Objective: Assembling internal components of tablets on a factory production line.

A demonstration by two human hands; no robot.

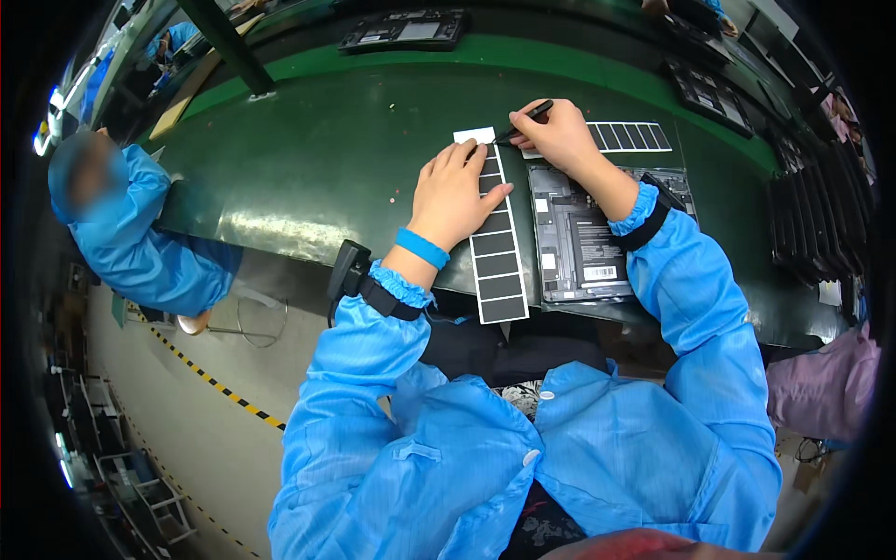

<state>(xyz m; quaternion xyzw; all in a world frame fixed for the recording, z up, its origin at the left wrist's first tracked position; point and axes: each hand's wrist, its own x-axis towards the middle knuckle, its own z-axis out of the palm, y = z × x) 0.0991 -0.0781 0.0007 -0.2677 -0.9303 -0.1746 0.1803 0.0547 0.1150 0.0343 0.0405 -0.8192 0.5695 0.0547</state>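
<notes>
My left hand point(454, 194) lies flat with fingers spread on a white strip of black rectangular stickers point(496, 265), pressing it to the green bench. The strip's near end reaches past the bench's front edge. In my closed right hand point(563, 138) is a slim black tool, apparently tweezers point(539, 110), its tip at the strip's far end beside my left fingertips. Right of the strip lies an opened laptop base point(581, 233) with its battery and boards bare. A second sticker strip point(633, 137) lies beyond the laptop base, partly behind my right hand.
The green bench point(308, 140) runs to the left, where a co-worker in a blue smock point(154, 233) sits. More opened laptop bases point(403, 31) lie along the far side. A row of dark panels point(819, 224) stands at the right. A pink sleeve point(821, 387) shows nearby.
</notes>
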